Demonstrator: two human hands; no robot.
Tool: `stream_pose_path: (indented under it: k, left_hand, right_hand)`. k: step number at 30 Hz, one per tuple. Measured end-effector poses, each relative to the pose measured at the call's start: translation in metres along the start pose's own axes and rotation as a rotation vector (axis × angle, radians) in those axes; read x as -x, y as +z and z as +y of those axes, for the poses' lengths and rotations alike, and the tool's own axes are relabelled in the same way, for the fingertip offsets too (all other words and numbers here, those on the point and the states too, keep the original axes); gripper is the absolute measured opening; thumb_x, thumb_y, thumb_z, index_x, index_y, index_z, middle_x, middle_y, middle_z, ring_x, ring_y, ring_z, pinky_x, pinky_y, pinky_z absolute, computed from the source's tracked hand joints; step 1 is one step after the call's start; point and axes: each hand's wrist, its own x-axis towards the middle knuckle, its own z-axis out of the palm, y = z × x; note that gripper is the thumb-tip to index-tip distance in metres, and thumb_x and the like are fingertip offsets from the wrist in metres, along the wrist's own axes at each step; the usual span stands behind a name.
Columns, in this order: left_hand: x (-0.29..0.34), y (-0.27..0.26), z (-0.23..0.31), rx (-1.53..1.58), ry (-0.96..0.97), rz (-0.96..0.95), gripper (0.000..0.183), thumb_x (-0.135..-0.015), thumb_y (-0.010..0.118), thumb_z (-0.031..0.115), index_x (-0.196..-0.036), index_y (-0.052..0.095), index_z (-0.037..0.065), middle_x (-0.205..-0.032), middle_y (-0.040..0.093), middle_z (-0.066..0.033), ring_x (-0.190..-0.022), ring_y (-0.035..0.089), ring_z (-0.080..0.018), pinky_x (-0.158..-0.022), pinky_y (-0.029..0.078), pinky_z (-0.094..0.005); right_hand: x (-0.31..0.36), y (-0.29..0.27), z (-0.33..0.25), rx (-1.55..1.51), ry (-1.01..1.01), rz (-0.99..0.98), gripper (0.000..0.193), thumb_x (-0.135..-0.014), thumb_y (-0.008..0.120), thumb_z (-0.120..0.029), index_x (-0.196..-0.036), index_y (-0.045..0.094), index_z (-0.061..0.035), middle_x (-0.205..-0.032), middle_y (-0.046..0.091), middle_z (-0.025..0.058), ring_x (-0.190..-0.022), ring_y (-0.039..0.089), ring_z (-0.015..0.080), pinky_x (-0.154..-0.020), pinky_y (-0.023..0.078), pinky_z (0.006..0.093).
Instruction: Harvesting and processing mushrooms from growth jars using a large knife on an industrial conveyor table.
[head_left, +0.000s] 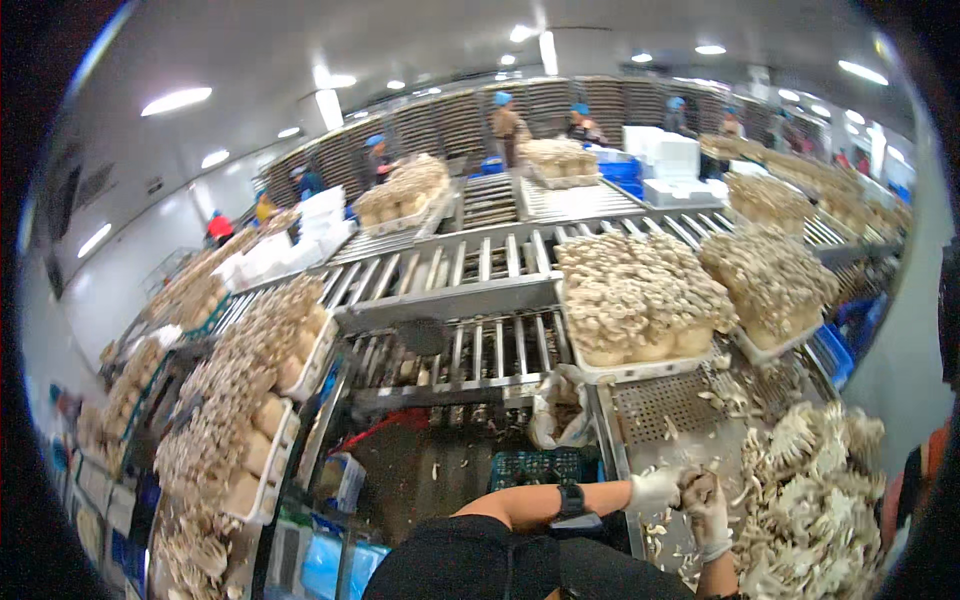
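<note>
Both my hands wear white gloves and meet over a perforated steel worktable (pixel 660 410) at the lower right. My left hand (pixel 655 490), with a dark watch on its wrist, reaches across from the left and touches my right hand (pixel 706 510). The right hand's fingers are curled around a small clump of pale mushrooms (pixel 697 483). A big heap of loose beige mushrooms (pixel 815 500) lies just right of the hands. Whether the left hand grips anything is hidden.
A white tray (pixel 640 370) packed with mushroom clusters sits behind the hands, another tray (pixel 775 345) to its right. Steel roller conveyors (pixel 480 270) run across the middle. More mushroom trays (pixel 265 470) line the left. Several people in blue caps (pixel 503 98) work at the back.
</note>
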Motion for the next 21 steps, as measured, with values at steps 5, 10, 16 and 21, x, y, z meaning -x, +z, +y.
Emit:
stream_pose_path:
  k: [5,10,16,21]
  left_hand:
    - [-0.070,0.083,-0.028,0.405,0.092,-0.530,0.056,-0.078,0.055,0.010,-0.133,0.046,0.001,-0.114,0.061,-0.0141,-0.095,0.057,-0.0187,-0.087,0.047,-0.0329]
    - [-0.091,0.184,-0.026,0.694,-0.221,-0.850,0.025,-0.086,0.058,0.009,-0.110,0.059,0.002,-0.093,0.062,-0.0028,-0.082,0.056,-0.0094,-0.073,0.048,-0.0258]
    - [-0.083,0.285,-0.001,0.035,0.235,-0.887,0.024,-0.086,0.055,0.002,-0.110,0.057,-0.002,-0.096,0.063,-0.0070,-0.090,0.060,-0.0139,-0.076,0.050,-0.0284]
    - [-0.065,0.313,0.012,0.405,-0.004,-0.839,0.045,-0.079,0.051,-0.002,-0.124,0.049,0.000,-0.108,0.059,-0.0166,-0.098,0.057,-0.0223,-0.088,0.046,-0.0301]
  right_hand:
    - [0.053,-0.034,-0.074,1.058,-0.474,-0.060,0.042,-0.083,0.063,-0.005,-0.123,0.051,-0.0010,-0.108,0.062,0.0115,-0.092,0.060,0.0174,-0.079,0.050,0.0304]
    - [0.135,-0.131,-0.036,0.588,-0.046,0.675,0.041,-0.077,0.070,-0.007,-0.115,0.056,-0.0019,-0.098,0.062,0.0090,-0.085,0.060,0.0149,-0.070,0.049,0.0282]
    - [0.226,-0.148,-0.064,0.823,-0.007,0.936,0.039,-0.075,0.071,-0.012,-0.107,0.054,0.0022,-0.095,0.063,0.0089,-0.084,0.061,0.0187,-0.075,0.049,0.0308]
    - [0.266,-0.115,-0.104,0.452,-0.114,0.999,0.033,-0.078,0.068,-0.009,-0.108,0.054,-0.0034,-0.089,0.059,0.0052,-0.078,0.056,0.0118,-0.071,0.050,0.0277]
